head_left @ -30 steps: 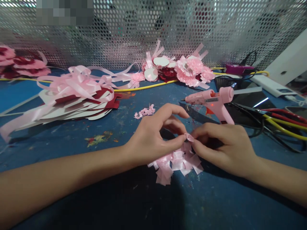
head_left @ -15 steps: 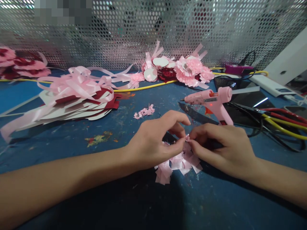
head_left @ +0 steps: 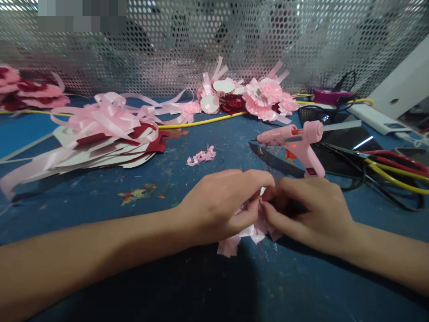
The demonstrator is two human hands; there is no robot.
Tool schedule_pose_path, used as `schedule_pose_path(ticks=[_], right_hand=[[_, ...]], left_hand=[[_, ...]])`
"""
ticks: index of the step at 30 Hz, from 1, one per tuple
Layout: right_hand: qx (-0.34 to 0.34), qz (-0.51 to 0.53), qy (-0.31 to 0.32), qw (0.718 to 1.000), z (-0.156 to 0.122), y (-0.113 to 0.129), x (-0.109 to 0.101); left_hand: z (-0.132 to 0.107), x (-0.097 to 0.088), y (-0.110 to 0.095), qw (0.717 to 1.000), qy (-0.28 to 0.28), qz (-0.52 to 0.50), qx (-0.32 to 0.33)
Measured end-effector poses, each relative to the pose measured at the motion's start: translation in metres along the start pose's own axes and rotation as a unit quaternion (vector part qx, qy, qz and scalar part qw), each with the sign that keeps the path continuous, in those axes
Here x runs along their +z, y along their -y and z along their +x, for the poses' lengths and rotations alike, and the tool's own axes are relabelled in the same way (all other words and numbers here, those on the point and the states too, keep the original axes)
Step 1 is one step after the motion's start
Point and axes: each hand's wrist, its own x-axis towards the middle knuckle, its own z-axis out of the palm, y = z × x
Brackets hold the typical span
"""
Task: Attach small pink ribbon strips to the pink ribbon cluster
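Note:
My left hand (head_left: 231, 201) and my right hand (head_left: 308, 208) meet at their fingertips over the table. Both are closed in a pinch on a small piece of pink ribbon (head_left: 261, 201), mostly covered by the fingers. Under them lies a loose pile of cut pink ribbon pieces (head_left: 229, 246), partly hidden by my left hand. Beyond my left hand rests a small clump of crumpled pink ribbon bits (head_left: 202, 155). A pink glue gun (head_left: 306, 138) stands just behind my right hand, its nozzle pointing left and a small red light showing.
At the left, pink ribbon loops (head_left: 107, 116) lie on stacked white and red card shapes (head_left: 134, 150). Pink ribbon flowers (head_left: 264, 98) sit at the back by a perforated metal screen (head_left: 187, 44). A yellow cable (head_left: 208, 120) crosses behind. Scissors with red and yellow handles (head_left: 395, 167) lie right.
My left fingers have come down and closed in, and now touch my right fingertips around the ribbon piece. The hands cover more of the pile. The glue gun stays in place.

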Motion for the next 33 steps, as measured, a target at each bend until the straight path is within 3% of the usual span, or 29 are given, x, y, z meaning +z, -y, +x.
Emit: schedule_pose_path(ticks=[6,9,12,15,17,20,28,33], right_hand=[[0.004,-0.031,0.017,0.999,-0.002,0.007,0.000],[-0.005,-0.024,0.020,0.999,-0.002,0.007,0.000],[0.001,-0.015,0.002,1.000,-0.002,0.006,-0.001],[0.047,0.028,-0.025,0.998,-0.001,0.003,-0.003],[0.083,0.051,-0.041,0.994,0.001,0.001,-0.003],[0.105,0.059,-0.049,0.991,0.003,0.000,-0.004],[0.113,0.093,-0.014,0.989,0.002,-0.001,0.000],[0.108,0.099,0.003,0.989,0.001,-0.001,0.000]], left_hand=[[0.004,-0.003,-0.002,0.996,0.080,0.032,0.033],[0.003,-0.003,-0.002,0.995,0.090,0.006,0.037],[0.002,-0.002,0.000,0.993,0.047,-0.105,-0.019],[0.001,0.001,0.005,0.960,-0.008,-0.266,-0.085],[0.002,0.002,0.008,0.945,-0.034,-0.307,-0.107],[0.003,0.003,0.010,0.947,-0.056,-0.297,-0.113],[0.000,0.000,0.004,0.974,-0.047,-0.213,-0.061],[0.000,0.000,0.003,0.971,-0.043,-0.224,-0.068]])
